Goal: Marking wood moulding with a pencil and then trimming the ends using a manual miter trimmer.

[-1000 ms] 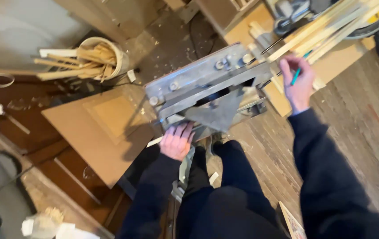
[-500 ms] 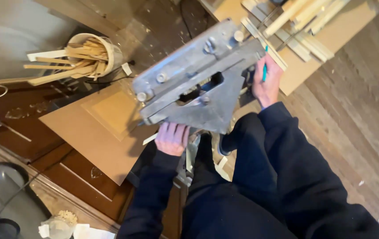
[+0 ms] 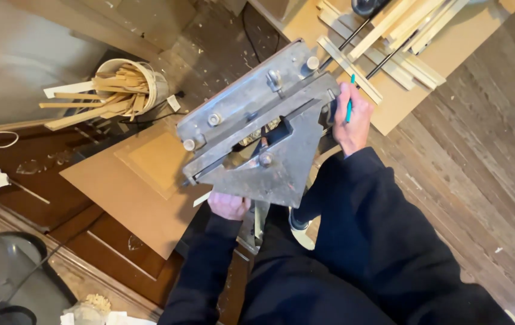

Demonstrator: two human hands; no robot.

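A grey metal machine [image 3: 263, 138] with a triangular plate and bolts stands in front of me, seen from above. My left hand [image 3: 228, 205] rests under its near edge, partly hidden by the plate, fingers curled on something I cannot make out. My right hand [image 3: 351, 117] is at the machine's right end and holds a teal pencil [image 3: 350, 103] upright between its fingers. Both arms wear dark sleeves.
A round bucket [image 3: 126, 84] full of wood offcuts stands at the left. A brown board [image 3: 134, 180] lies on the floor under the machine. Several pale wood strips [image 3: 390, 42] lie on another board at the upper right. Plank floor stretches to the right.
The view has swung down and closer, so the machine sits lower and larger. My right hand stays at the machine's right end with the pencil. My left hand has slipped further under the plate.
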